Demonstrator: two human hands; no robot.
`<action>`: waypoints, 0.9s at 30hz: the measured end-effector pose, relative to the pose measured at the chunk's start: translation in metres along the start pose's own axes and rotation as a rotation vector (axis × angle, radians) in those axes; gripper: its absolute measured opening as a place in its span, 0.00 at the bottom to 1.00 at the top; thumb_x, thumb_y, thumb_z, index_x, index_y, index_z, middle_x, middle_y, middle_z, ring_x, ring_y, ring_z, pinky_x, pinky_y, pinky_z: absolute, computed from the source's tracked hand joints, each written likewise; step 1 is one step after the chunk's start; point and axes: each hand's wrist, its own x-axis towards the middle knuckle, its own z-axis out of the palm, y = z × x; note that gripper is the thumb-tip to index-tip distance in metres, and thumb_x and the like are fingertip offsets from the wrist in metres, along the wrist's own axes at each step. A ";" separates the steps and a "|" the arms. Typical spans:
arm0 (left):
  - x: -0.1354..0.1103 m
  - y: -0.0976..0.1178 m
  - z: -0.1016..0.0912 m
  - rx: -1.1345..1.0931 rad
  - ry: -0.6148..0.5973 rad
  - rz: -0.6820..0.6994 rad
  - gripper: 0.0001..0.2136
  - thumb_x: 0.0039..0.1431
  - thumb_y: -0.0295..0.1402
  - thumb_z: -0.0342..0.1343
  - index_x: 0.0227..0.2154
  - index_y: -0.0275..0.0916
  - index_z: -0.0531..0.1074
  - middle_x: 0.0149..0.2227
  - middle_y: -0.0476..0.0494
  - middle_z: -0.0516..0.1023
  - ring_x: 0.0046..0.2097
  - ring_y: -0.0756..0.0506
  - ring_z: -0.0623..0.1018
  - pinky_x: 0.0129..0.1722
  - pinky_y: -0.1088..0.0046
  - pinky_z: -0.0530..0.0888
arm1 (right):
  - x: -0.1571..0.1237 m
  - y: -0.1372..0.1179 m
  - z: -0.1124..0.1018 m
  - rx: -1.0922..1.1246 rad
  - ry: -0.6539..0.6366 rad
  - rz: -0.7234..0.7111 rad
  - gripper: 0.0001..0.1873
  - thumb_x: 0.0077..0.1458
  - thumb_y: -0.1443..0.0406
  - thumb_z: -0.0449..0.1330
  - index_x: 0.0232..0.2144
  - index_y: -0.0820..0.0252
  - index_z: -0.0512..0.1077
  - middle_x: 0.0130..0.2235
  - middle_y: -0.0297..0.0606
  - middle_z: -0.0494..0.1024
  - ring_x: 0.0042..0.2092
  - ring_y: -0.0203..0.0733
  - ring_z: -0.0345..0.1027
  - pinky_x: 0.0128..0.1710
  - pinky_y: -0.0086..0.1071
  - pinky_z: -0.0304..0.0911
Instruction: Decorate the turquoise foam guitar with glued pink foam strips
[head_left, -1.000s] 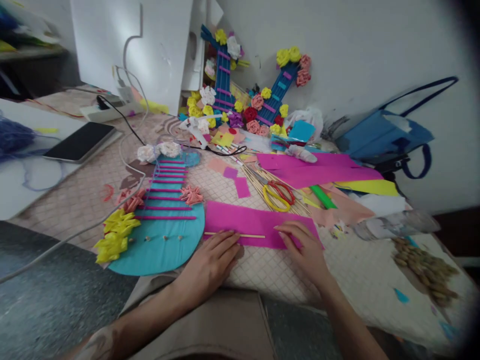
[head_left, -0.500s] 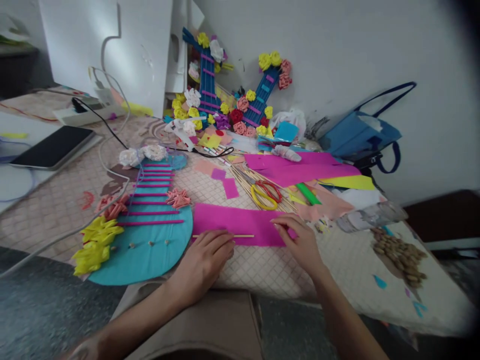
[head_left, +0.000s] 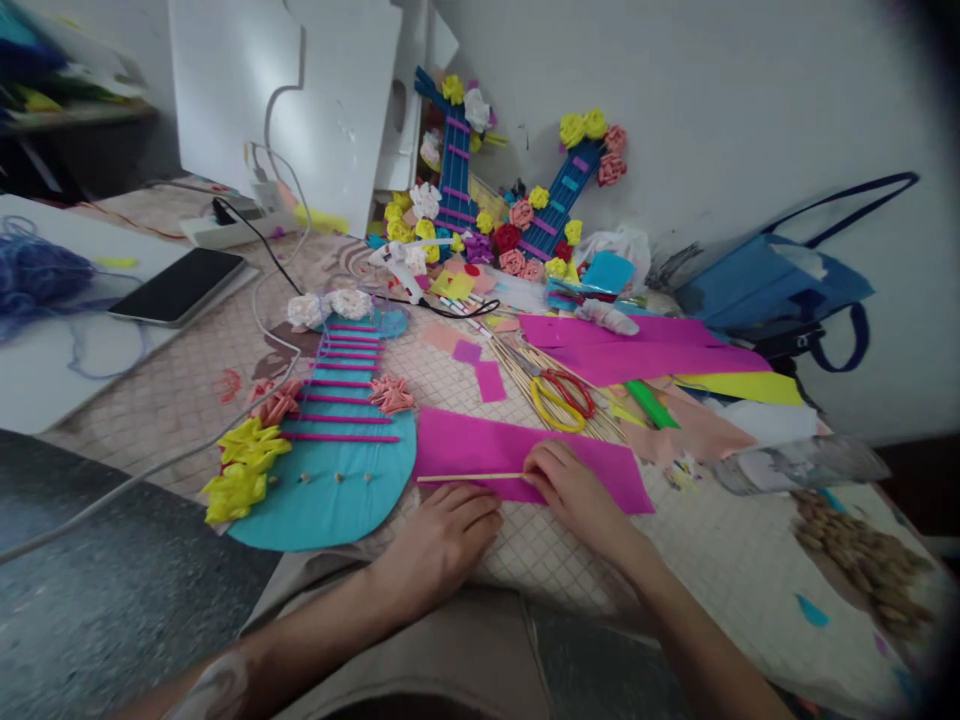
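head view: right hand (head_left: 574,490) pinches thin wooden stick (head_left: 469,477) along near edge of magenta paper strip (head_left: 480,445); left hand (head_left: 442,540) slack on quilted mat (head_left: 705,540).

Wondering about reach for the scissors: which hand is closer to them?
Right. The right hand lies just below the scissors; the left hand sits farther down and left.

Bare hands (head_left: 439,535) (head_left: 574,490), beige garment (head_left: 450,650)
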 end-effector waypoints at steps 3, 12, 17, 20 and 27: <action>-0.004 0.000 -0.001 -0.034 0.064 -0.006 0.10 0.64 0.27 0.48 0.43 0.36 0.72 0.47 0.40 0.77 0.50 0.44 0.74 0.49 0.64 0.73 | -0.001 -0.002 -0.005 0.092 0.063 0.059 0.05 0.60 0.70 0.52 0.32 0.57 0.66 0.34 0.38 0.72 0.37 0.42 0.67 0.36 0.35 0.64; -0.021 0.005 -0.022 -0.169 0.224 -0.016 0.08 0.60 0.22 0.50 0.40 0.34 0.72 0.42 0.42 0.79 0.45 0.47 0.75 0.48 0.71 0.72 | 0.029 -0.049 0.007 0.286 0.098 -0.049 0.06 0.61 0.68 0.52 0.36 0.55 0.69 0.37 0.37 0.74 0.41 0.41 0.69 0.40 0.34 0.65; -0.038 0.002 -0.033 -0.127 0.226 -0.007 0.10 0.59 0.22 0.53 0.43 0.35 0.71 0.42 0.43 0.79 0.44 0.47 0.75 0.47 0.69 0.71 | 0.052 -0.067 0.028 0.245 0.047 -0.178 0.08 0.62 0.69 0.50 0.37 0.55 0.69 0.37 0.38 0.73 0.41 0.42 0.68 0.41 0.36 0.65; -0.047 -0.003 -0.036 -0.125 0.266 -0.029 0.11 0.59 0.22 0.52 0.44 0.35 0.70 0.41 0.42 0.79 0.44 0.47 0.75 0.44 0.70 0.71 | 0.061 -0.074 0.038 0.236 0.028 -0.202 0.08 0.63 0.68 0.50 0.37 0.55 0.69 0.37 0.38 0.72 0.40 0.42 0.68 0.41 0.36 0.66; -0.056 -0.007 -0.038 -0.124 0.244 -0.039 0.10 0.61 0.23 0.51 0.45 0.36 0.68 0.41 0.43 0.79 0.44 0.47 0.75 0.45 0.70 0.71 | 0.070 -0.084 0.048 0.221 0.004 -0.217 0.08 0.64 0.68 0.49 0.38 0.56 0.68 0.37 0.38 0.72 0.40 0.41 0.68 0.40 0.36 0.66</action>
